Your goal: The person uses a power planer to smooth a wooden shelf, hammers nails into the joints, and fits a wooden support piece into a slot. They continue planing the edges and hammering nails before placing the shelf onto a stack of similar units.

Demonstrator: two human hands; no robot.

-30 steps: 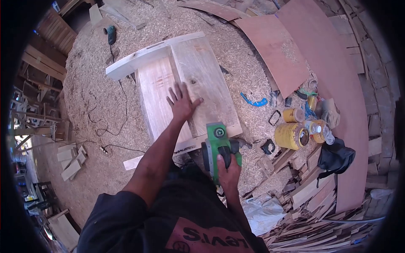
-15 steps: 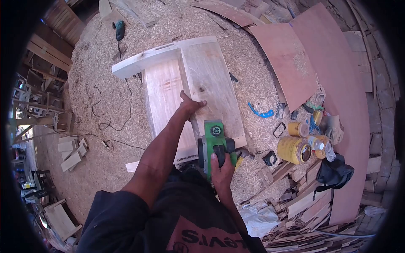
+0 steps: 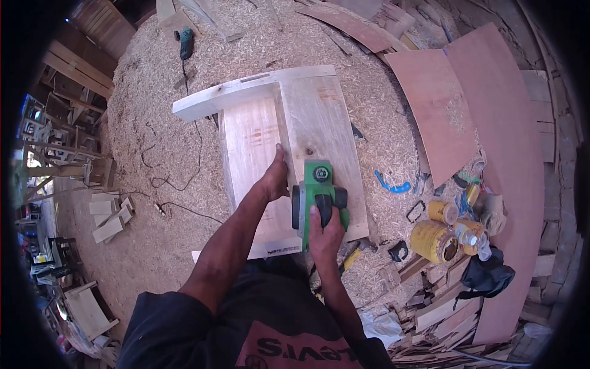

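Observation:
My right hand [image 3: 326, 237] is closed round the black handle of a green electric planer [image 3: 318, 173]. The planer rests on the right-hand board of a pale wooden panel [image 3: 332, 135], toward the near end. Beside it, my left hand [image 3: 275, 179] lies against the inner edge of that board, with a finger stretched forward along it; its other fingers are partly hidden. Left of this edge is a lower board [image 3: 249, 141]. A thick wooden rail [image 3: 227, 92] with a slot runs across the far end. A dark knot shows just ahead of the planer.
Wood shavings cover the ground. A power tool [image 3: 186, 43] with a cord lies at far left. On the right are a blue curved object [image 3: 392, 183], yellow containers [image 3: 432, 241], a black bag [image 3: 485, 275] and reddish sheets [image 3: 501, 123]. Wood offcuts [image 3: 110, 215] lie at left.
The planer and my right hand have moved slightly forward along the board. My left hand has drawn back from the board's top face to its inner edge. The camera view has shifted a little.

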